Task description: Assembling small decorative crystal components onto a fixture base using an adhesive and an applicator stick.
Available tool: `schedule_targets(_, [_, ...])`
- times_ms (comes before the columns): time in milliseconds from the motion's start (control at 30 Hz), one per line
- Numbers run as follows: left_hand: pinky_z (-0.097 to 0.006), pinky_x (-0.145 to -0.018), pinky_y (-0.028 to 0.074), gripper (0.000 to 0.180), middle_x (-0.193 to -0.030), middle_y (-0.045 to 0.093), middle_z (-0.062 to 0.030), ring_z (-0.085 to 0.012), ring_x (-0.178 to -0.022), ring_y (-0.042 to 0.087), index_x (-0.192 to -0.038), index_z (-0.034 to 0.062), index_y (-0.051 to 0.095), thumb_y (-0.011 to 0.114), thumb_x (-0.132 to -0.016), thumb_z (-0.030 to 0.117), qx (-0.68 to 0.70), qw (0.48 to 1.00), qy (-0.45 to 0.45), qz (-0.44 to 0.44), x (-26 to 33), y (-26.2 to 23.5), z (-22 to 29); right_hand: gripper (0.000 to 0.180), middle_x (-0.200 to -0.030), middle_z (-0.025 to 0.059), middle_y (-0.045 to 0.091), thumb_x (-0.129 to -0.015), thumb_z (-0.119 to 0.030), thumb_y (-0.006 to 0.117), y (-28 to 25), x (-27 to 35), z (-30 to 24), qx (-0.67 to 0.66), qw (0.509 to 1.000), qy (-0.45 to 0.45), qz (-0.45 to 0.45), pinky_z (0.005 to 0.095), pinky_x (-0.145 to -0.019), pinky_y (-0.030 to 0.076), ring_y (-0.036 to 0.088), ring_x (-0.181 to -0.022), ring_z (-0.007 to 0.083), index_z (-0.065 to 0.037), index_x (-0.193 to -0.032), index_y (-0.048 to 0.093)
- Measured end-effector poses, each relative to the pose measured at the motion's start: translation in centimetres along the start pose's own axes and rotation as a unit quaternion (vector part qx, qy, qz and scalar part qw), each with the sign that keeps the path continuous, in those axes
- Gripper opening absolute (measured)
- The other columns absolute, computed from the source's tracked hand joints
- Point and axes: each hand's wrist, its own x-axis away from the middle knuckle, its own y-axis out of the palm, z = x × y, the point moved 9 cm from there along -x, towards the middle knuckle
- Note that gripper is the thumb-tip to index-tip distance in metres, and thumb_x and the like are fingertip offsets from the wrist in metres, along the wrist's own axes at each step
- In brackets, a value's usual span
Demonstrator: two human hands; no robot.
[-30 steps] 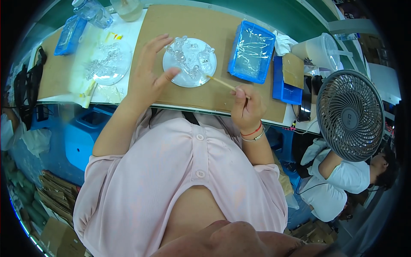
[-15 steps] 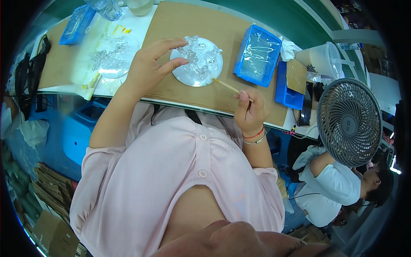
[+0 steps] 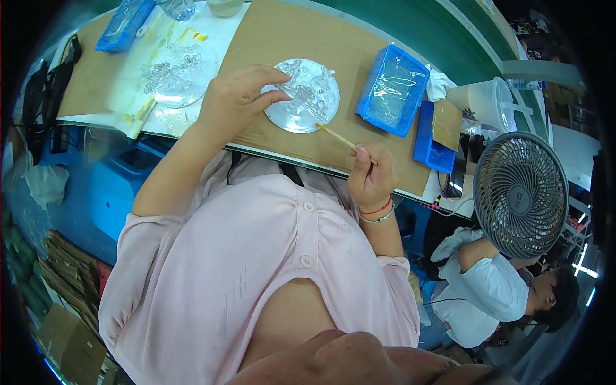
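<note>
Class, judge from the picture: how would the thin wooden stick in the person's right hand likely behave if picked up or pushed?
The wooden stick looks slender, so probably very light and easy to snap. Pinched in the right hand, it stays straight, suggesting stiffness. If round, it might roll on the flat table.

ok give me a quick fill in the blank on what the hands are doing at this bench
1. The right hand holds a thin ____ stick.
2. The left hand steadies a round clear ____.
3. The tray right of it is ____ in colour.

Missing words: wooden; disc; blue
</note>
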Motion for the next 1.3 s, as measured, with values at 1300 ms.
schedule_targets(1300, [-0.035, -0.072, 0.045, 0.026, -0.082, 0.061, -0.0061, -0.0236, -0.079, 0.058, -0.083, 0.0076, 0.063, 0.081, -0.066, 0.012, -0.101, 0.989, 0.099, 0.046, 0.2, 2.5, 3.8, 0.018, -0.072, 0.0084, 0.062, -0.097, -0.016, 0.051, -6.6, -0.7, 4.8, 0.101, 0.983, 0.121, 0.094, 0.0209, -0.053, 0.041, 0.053, -0.058, 0.0090, 0.000, -0.090, 0.054])
